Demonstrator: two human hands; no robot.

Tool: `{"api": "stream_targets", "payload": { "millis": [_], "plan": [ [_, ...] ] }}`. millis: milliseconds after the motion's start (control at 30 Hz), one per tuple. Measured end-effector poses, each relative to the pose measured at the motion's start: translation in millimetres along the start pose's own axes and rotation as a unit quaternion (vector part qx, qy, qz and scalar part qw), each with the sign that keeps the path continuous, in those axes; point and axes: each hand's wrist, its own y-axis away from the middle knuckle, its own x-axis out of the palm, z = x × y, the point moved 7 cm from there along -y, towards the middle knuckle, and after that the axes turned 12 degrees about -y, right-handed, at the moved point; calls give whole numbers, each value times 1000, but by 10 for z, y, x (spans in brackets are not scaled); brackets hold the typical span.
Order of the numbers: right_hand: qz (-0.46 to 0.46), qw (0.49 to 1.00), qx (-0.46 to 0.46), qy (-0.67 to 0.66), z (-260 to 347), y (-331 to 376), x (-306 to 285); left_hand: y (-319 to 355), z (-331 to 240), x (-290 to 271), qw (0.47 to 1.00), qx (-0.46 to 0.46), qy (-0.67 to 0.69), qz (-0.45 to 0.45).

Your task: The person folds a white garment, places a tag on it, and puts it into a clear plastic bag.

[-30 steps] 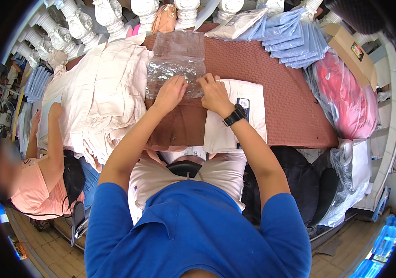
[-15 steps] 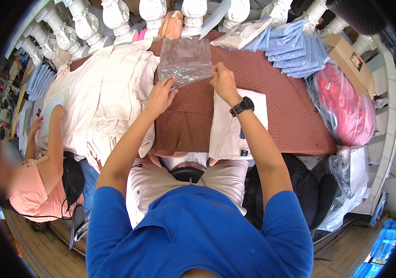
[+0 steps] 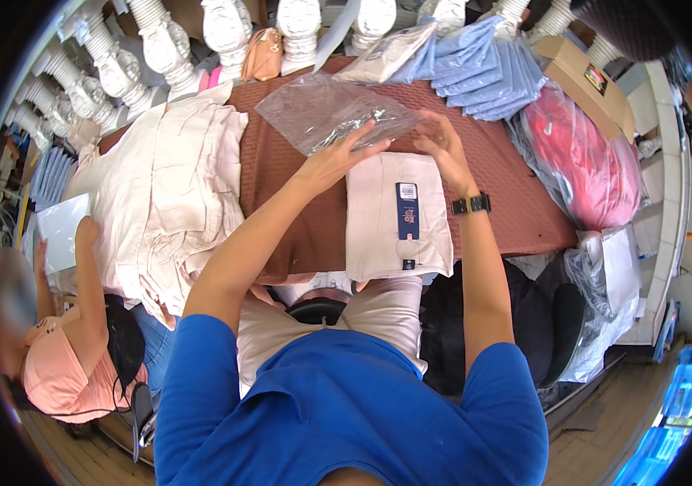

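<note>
Head view: clear plastic bag [image 3: 313, 105], flat-sided, thin, glossy; placed just beyond folded cream garment [image 3: 374, 215] and offset to the left of it; long axis of the bag running left to right on a slant, long axis of the garment running away from the body, so the two lengths crosswise; near edge of the bag close to far edge of the garment, right-hand corner of the bag reaching over toward the garment's far right corner.

Left hand [image 3: 339, 156]: nearer to the middle of the bag, at its near edge; bag mostly ahead and to the left of the grip; fingers spread, thumb apart, laid against the film; forearm slanting in from lower left, fingertips directed right and away.

Right hand [image 3: 446, 154]: nearer to the bag's right-hand corner, above the garment's far right corner; forearm almost straight ahead, dark watch [image 3: 471, 203] at wrist, fingers curved inward to the left; grip perhaps pinching film, but not possible to tell through the glare.

Also on the brown-covered surface [image 3: 516, 206]: dark blue tag [image 3: 407, 219] atop the garment; heap of cream garments [image 3: 172, 170], left; blue packs [image 3: 487, 77], far right.
</note>
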Motion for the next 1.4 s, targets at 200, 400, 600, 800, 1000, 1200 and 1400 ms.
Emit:
{"api": "stream_targets", "payload": {
  "millis": [200, 400, 600, 800, 1000, 1200, 1400],
  "plan": [
    [-163, 911, 120, 358, -667, 677, -909, 49, -77, 70, 983, 103, -105, 114],
    [-107, 924, 299, 213, -874, 696, -636, 55, 109, 23, 980, 71, -165, 91],
    [-59, 957, 285, -26, -748, 689, -403, 67, 340, -3, 971, 13, -196, 134],
    [-34, 949, 287, -126, -813, 751, -392, 80, 579, -122, 991, -105, 13, 76],
    [-65, 946, 263, -179, -760, 898, -398, 69, 478, -149, 990, -114, 61, 61],
    [-88, 946, 260, -173, -794, 866, -313, 145, 6, -65, 997, -69, 31, 22],
    [-34, 944, 259, -199, -731, 702, -112, 230, -500, 16, 971, -36, -234, 11]
  ]
}}
